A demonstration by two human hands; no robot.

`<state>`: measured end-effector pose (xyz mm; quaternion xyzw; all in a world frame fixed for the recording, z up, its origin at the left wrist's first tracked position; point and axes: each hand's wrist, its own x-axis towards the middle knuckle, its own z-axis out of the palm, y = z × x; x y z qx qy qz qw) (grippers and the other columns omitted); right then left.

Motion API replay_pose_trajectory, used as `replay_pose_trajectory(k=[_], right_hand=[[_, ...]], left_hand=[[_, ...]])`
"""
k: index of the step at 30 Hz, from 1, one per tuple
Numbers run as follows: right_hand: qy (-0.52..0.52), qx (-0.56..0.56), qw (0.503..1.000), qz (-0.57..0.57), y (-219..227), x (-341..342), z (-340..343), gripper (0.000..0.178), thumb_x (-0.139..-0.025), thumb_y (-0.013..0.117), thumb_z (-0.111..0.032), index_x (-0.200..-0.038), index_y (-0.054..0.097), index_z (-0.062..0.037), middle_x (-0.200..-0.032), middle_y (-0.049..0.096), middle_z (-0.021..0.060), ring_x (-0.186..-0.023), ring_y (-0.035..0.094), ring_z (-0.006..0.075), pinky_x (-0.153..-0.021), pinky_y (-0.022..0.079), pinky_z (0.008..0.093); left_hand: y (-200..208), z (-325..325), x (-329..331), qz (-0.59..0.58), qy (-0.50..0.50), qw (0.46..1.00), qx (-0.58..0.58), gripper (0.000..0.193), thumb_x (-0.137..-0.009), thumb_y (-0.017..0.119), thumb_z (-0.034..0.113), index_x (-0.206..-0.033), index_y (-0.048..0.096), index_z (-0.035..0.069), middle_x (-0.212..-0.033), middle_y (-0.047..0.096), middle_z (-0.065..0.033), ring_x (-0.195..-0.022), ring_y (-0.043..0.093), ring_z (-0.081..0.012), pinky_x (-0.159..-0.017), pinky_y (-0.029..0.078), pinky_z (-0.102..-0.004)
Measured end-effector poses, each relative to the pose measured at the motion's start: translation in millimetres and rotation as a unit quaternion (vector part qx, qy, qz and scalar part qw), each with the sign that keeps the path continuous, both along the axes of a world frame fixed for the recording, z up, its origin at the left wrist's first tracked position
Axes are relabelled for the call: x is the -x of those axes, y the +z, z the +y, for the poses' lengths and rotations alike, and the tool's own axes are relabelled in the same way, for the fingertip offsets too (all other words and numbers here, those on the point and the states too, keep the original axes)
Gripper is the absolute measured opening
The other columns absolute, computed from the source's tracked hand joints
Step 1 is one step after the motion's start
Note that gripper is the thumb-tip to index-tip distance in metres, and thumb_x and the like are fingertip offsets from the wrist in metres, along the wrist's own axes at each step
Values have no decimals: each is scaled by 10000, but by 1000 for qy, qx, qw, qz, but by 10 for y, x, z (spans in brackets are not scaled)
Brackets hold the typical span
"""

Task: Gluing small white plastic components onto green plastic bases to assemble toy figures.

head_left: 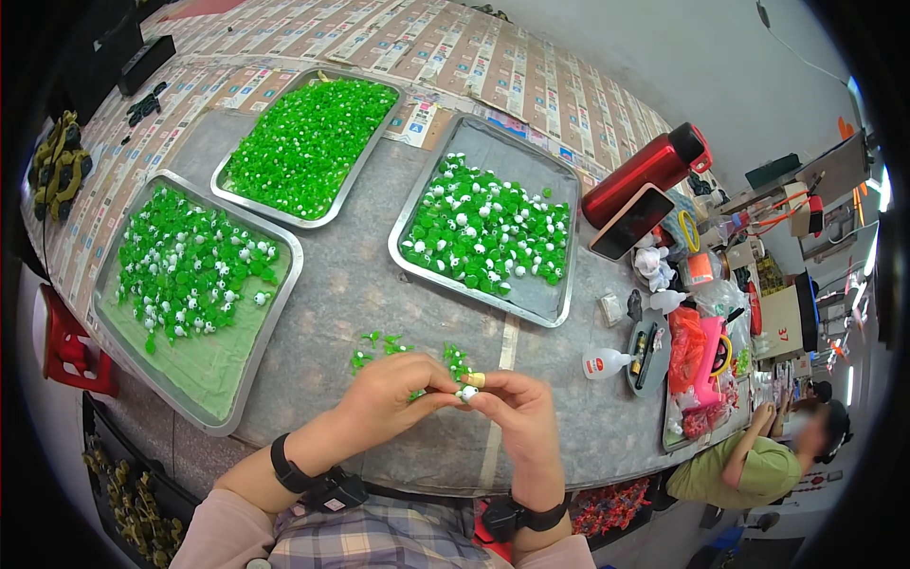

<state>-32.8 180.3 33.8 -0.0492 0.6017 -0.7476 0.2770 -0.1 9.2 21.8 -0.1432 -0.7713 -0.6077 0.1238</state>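
Observation:
Close to the table's near edge, my left hand (393, 387) and my right hand (519, 408) meet fingertip to fingertip. Pinched between them is a small white bead-like piece (466, 393) with dark spots; some green shows beside it. Both hands are closed on it, and the fingers partly cover it. A yellow wrap (472, 379) sits on a fingertip of my right hand. Just beyond my fingers lie several loose green plastic pieces (393, 343), and a bit of green peeks out under my left hand.
Three metal trays stand beyond: the left tray (258, 356) and right tray (537, 305) hold green-and-white pieces, the far tray (220, 190) mostly green ones. At right are a red thermos (645, 174), a phone (632, 222), a white bottle (605, 362) and a seated person (749, 465).

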Motion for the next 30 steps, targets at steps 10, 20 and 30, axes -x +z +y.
replay_pose_trajectory(k=[10, 20, 30], right_hand=[[-106, 6, 992, 68, 1, 170, -38, 126, -745, 575, -36, -857, 581, 20, -793, 595, 98, -703, 577, 138, -624, 457, 225], [73, -451, 772, 441, -223, 421, -237, 154, -645, 637, -155, -718, 574, -35, -702, 496, 90, -727, 488, 258, -628, 399, 339], [13, -287, 896, 339, -266, 439, -137, 161, -654, 637, -118, -767, 566, -26, -812, 503, 71, -787, 464, 194, -722, 369, 292]], left_hand=[[-105, -170, -12, -186, 69, 924, -327, 118, -716, 620, 123, -791, 555, 59, -712, 578, -41, -663, 549, -140, -581, 447, -234], [-7, -742, 38, -44, 85, 669, -737, 192, -851, 443, 186, -971, 490, 42, -692, 453, 6, -617, 459, -74, -562, 453, -175], [-65, -85, 86, -291, 12, 875, -386, 190, -804, 511, 126, -963, 491, 25, -763, 546, -35, -636, 529, -90, -584, 464, -225]])
